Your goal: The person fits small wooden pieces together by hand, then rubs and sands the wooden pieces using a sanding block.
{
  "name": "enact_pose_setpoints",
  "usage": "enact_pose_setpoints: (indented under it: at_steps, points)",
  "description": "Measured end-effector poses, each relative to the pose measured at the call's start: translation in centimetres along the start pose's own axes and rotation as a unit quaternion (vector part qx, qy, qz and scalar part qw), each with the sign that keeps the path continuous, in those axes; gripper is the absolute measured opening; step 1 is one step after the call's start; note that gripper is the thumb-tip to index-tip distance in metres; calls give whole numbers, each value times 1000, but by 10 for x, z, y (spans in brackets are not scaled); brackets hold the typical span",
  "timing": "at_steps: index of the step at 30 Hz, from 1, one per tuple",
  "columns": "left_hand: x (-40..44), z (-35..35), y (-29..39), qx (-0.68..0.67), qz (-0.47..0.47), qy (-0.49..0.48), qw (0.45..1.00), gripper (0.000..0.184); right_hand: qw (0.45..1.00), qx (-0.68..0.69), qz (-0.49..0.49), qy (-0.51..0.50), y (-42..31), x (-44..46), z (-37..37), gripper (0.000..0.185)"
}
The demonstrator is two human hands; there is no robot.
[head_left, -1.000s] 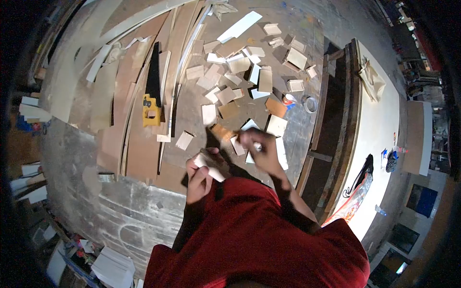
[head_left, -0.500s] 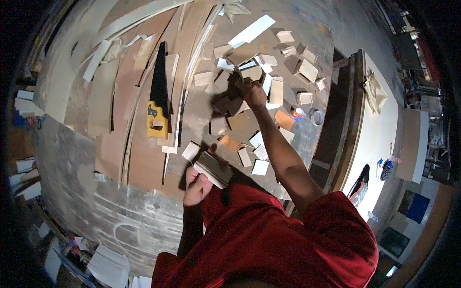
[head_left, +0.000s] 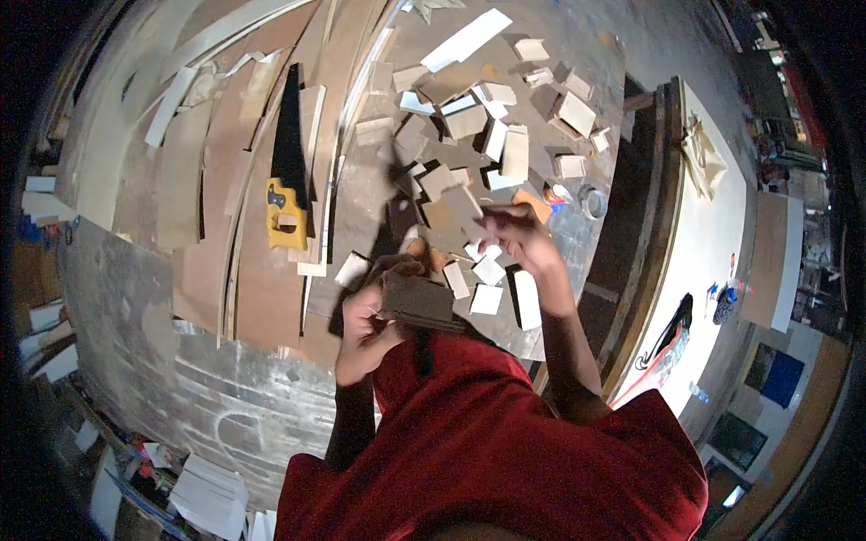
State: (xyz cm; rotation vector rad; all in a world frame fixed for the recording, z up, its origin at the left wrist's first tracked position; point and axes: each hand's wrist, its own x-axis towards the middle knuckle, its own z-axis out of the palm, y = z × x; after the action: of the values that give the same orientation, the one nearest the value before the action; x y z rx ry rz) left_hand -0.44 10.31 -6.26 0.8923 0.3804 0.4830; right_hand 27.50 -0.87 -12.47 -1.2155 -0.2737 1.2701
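Note:
My left hand (head_left: 363, 332) is closed around a small stack of flat wood pieces (head_left: 418, 302), held close to the front of the red shirt. My right hand (head_left: 528, 242) is above the worktable and pinches a rectangular wood piece (head_left: 465, 211) by its near edge, tilted. The fingers of this hand are slightly blurred. Loose wood pieces, some with white faces, lie scattered beyond and below the hands, among them a pale block (head_left: 515, 153) and a white-faced one (head_left: 486, 299).
A handsaw (head_left: 287, 216) with a yellow handle rests on long wood panels (head_left: 212, 279) at the left. To the right are a roll of tape (head_left: 592, 201) and a white-topped table (head_left: 699, 234) bearing a cloth (head_left: 704, 160). A long white strip (head_left: 467, 41) lies at the far side.
My right hand has drawn back from the scattered pieces toward my body with a wood piece in it. My left hand has turned the stack, which now lies more level.

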Motion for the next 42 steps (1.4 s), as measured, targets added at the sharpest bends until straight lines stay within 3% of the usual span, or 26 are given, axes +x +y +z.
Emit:
enact_pose_setpoints:
  at_steps: [2,4,8,10,11,13,17,19,26,29,32,39,42]
  points:
    - [3,14,2,33,-5,0,999,61,998,18,-24,-62,-17,-42,24,30]
    - [5,27,7,95,-3,3,995,58,995,-72,-38,-54,-21,-68,34,35]
    - [0,41,6,188,28,20,982,52,991,-77,-68,-88,-36,-95,53,32]
    - [-6,43,-2,197,47,31,979,60,987,-116,-87,-71,-33,-103,51,32]
    - [-8,48,-5,88,-4,78,993,64,987,-117,-89,-70,-34,-106,53,32]
    - [-13,59,-1,26,5,89,996,75,981,-127,-120,-83,-40,-114,63,32]
    - [-22,48,-15,130,118,85,981,78,989,-80,-105,-61,-41,-129,71,32]
    - [-25,56,-5,79,82,104,988,79,972,-149,-155,-97,-44,-132,74,33]
    - [-36,69,5,-77,-51,124,988,76,956,-203,-180,-112,-46,-145,79,45]
    - [-39,64,-9,-203,-24,32,978,74,953,-180,-218,-105,-45,-152,82,56]
    - [-45,63,-14,-194,-69,35,978,71,948,-196,-201,-149,-52,-156,83,66]
    - [-34,84,-9,-211,-37,-7,977,66,985,-86,-79,-126,-67,-177,91,73]
    - [-34,88,-11,-202,-111,15,973,59,984,-95,-73,-133,-66,-180,82,80]
